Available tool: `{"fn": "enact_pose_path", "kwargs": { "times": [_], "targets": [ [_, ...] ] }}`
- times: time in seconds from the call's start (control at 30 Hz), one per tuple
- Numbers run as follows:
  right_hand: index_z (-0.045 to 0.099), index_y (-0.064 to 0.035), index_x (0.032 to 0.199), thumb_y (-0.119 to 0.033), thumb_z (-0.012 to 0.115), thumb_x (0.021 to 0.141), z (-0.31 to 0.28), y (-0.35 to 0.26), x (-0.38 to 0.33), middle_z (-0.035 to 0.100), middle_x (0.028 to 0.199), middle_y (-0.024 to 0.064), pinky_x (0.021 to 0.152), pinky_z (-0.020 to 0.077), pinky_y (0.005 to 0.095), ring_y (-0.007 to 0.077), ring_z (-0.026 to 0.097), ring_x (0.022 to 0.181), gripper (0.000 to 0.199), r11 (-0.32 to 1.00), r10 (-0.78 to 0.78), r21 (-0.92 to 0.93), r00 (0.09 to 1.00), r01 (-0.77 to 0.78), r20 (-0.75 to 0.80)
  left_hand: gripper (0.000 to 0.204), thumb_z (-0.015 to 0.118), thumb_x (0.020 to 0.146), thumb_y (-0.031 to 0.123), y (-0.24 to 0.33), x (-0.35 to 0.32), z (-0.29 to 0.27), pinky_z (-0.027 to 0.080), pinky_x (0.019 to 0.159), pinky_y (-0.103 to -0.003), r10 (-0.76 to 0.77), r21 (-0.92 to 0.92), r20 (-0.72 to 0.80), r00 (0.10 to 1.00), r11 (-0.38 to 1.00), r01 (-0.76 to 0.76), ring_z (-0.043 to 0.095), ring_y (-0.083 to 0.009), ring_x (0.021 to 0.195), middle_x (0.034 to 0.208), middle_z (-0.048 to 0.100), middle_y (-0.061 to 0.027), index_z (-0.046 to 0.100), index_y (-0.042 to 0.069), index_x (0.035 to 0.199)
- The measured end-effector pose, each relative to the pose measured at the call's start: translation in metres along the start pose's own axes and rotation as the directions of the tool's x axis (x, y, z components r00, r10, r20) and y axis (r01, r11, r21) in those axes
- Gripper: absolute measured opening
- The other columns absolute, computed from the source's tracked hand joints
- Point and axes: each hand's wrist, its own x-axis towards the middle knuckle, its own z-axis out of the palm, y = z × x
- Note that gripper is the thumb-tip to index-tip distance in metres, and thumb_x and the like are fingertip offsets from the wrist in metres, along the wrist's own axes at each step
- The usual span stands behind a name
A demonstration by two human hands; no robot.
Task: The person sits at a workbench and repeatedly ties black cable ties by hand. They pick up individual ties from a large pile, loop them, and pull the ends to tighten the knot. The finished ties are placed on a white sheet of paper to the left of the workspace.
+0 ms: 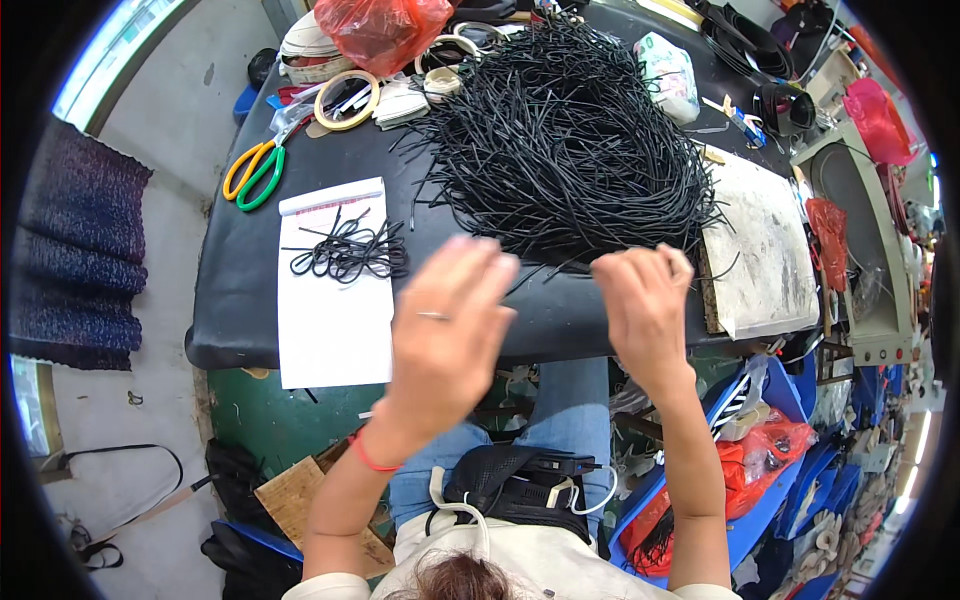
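Head view is showing the black cord heap (570, 150) lying just beyond the loosely extended left hand (445, 325) and the nearer, curled right hand (645, 310), its front strands running sideways; whether either is pinching anything, I cannot tell.

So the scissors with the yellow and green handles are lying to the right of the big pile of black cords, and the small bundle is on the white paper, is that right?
Not quite: the head view shows the scissors to the left of the big pile. The small bundle is indeed on the white paper.
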Motion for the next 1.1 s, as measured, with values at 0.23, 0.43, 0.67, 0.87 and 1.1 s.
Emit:
{"fn": "enact_pose_path", "kwargs": {
  "times": [0.23, 0.43, 0.67, 0.87, 1.1],
  "targets": [
    [0.063, -0.0068, 0.091, -0.001, 0.061, 0.068, -0.018, -0.023, -0.011, 0.051, 0.077, 0.0049, 0.071, 0.0402, 0.0335, 0.0211, 0.051, 0.072, 0.023, 0.951, -0.075, 0.297, 0.996, 0.086, -0.049, 0.015, 0.06, 0.083, 0.006, 0.024, -0.002, 0.006, 0.047, 0.061, -0.025, -0.351, -0.518, 0.494, 0.796, 0.616, 0.593, 0.062, -0.015, 0.069, 0.083, 0.063, -0.01, 0.063, -0.004, 0.093],
    [0.064, -0.0066, 0.091, 0.0, 0.063, 0.066, -0.024, -0.027, -0.014, 0.052, 0.075, 0.0055, 0.063, 0.0417, 0.0304, 0.0203, 0.051, 0.068, 0.026, 0.94, -0.093, 0.327, 0.996, 0.091, -0.012, 0.021, 0.057, 0.089, 0.014, 0.023, -0.021, 0.005, 0.048, 0.065, -0.02, -0.357, -0.611, 0.71, 0.607, 0.116, 0.783, 0.059, -0.0085, 0.073, 0.081, 0.064, -0.0062, 0.062, -0.003, 0.1],
    [0.064, -0.002, 0.089, 0.004, 0.066, 0.073, -0.028, -0.03, -0.01, 0.059, 0.076, 0.0073, 0.052, 0.0426, 0.0236, 0.0133, 0.054, 0.06, 0.017, 0.891, 0.297, 0.397, 0.944, -0.22, -0.144, 0.02, 0.058, 0.088, 0.015, 0.028, -0.028, -0.002, 0.051, 0.062, -0.021, -0.368, -0.602, 0.764, 0.531, -0.108, 0.791, 0.062, -0.0111, 0.073, 0.082, 0.064, -0.0073, 0.061, -0.001, 0.1],
    [0.061, -0.0001, 0.096, 0.005, 0.06, 0.076, -0.004, -0.065, -0.022, 0.056, 0.08, 0.0104, 0.057, 0.0493, 0.0296, 0.022, 0.06, 0.066, 0.02, 0.792, 0.239, 0.576, 0.971, -0.202, 0.013, 0.018, 0.059, 0.087, 0.014, 0.029, -0.038, 0.025, 0.054, 0.06, -0.023, -0.531, -0.75, 0.635, 0.562, -0.249, 0.613, 0.063, -0.0125, 0.075, 0.087, 0.064, -0.0081, 0.059, -0.001, 0.098],
    [0.061, -0.001, 0.099, 0.005, 0.062, 0.074, -0.001, -0.066, -0.027, 0.061, 0.081, 0.0119, 0.061, 0.0494, 0.0301, 0.0241, 0.061, 0.07, 0.026, 0.72, 0.225, 0.653, 0.969, -0.234, 0.099, 0.014, 0.055, 0.089, 0.011, 0.031, -0.041, 0.021, 0.052, 0.07, -0.025, -0.58, -0.747, 0.585, 0.567, -0.114, 0.655, 0.061, -0.0119, 0.085, 0.093, 0.063, -0.0063, 0.057, 0.002, 0.099]
  ]
}}
